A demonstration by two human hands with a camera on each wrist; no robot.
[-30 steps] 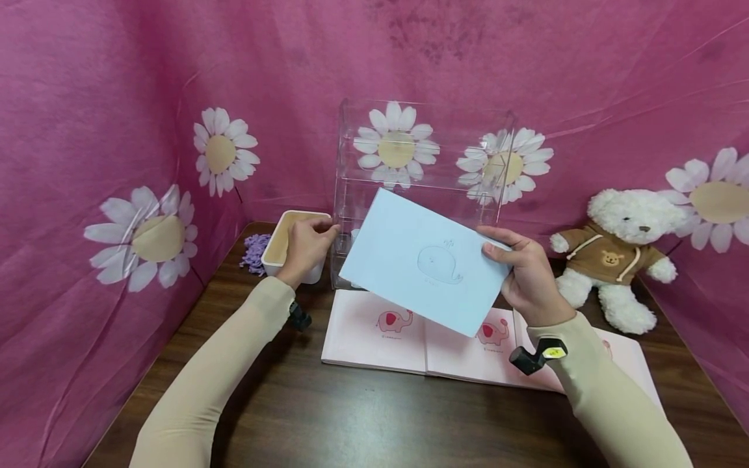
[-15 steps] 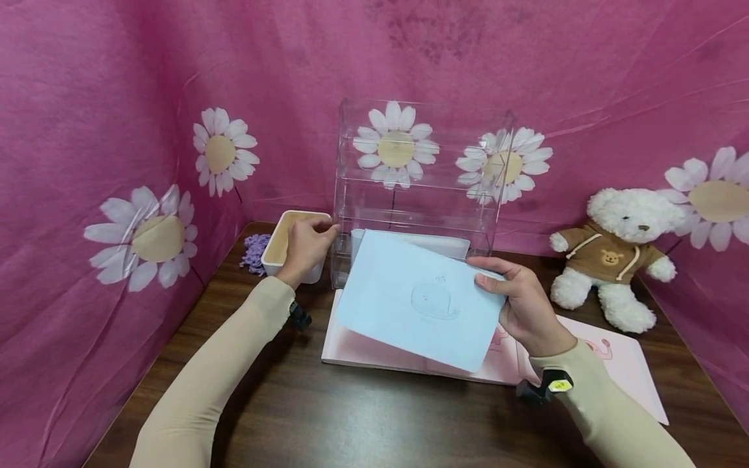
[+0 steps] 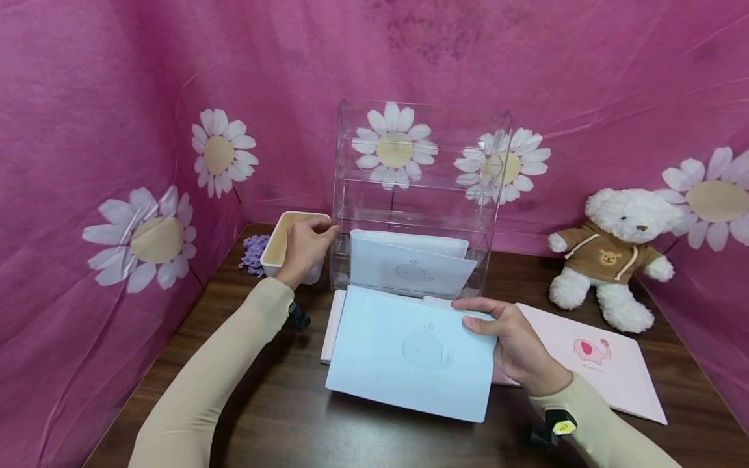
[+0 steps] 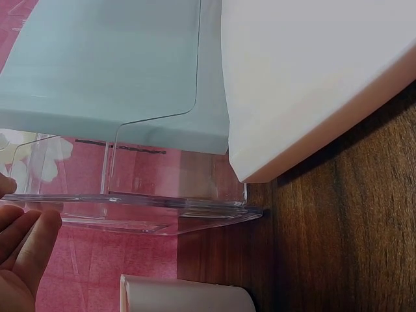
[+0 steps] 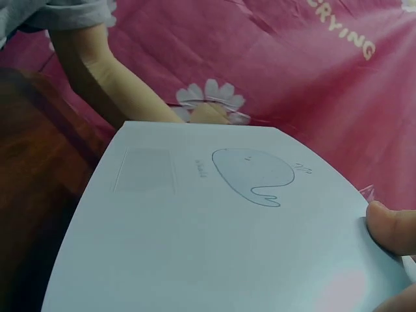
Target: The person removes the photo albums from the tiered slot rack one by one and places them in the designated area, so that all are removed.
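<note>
My right hand (image 3: 523,351) pinches a light-blue notebook (image 3: 380,354) at its right side, thumb on the cover. A line-drawn whale is on that cover, also visible in the right wrist view. The notebook is held over the table and partly covers pink notebooks (image 3: 333,325). My left hand (image 3: 307,247) pinches the left side panel of a clear acrylic rack (image 3: 338,188); in the left wrist view, thumb and fingers lie on either side of the panel. In the rack's lowest tier lean light-blue whale notebooks (image 3: 380,263), the front one tilted.
A white bin (image 3: 272,260) stands left of the rack, beside a purple fringed bundle (image 3: 254,253). At right sits a white teddy bear (image 3: 608,257) in a brown hoodie. In front of it lies a pink elephant notebook (image 3: 620,377). Pink flowered fabric (image 3: 292,97) hangs behind.
My right hand has brought the light-blue notebook down and toward me, from before the rack to over the pink notebooks. The rack's lower-tier notebooks have come into view. My left hand has stayed put.
</note>
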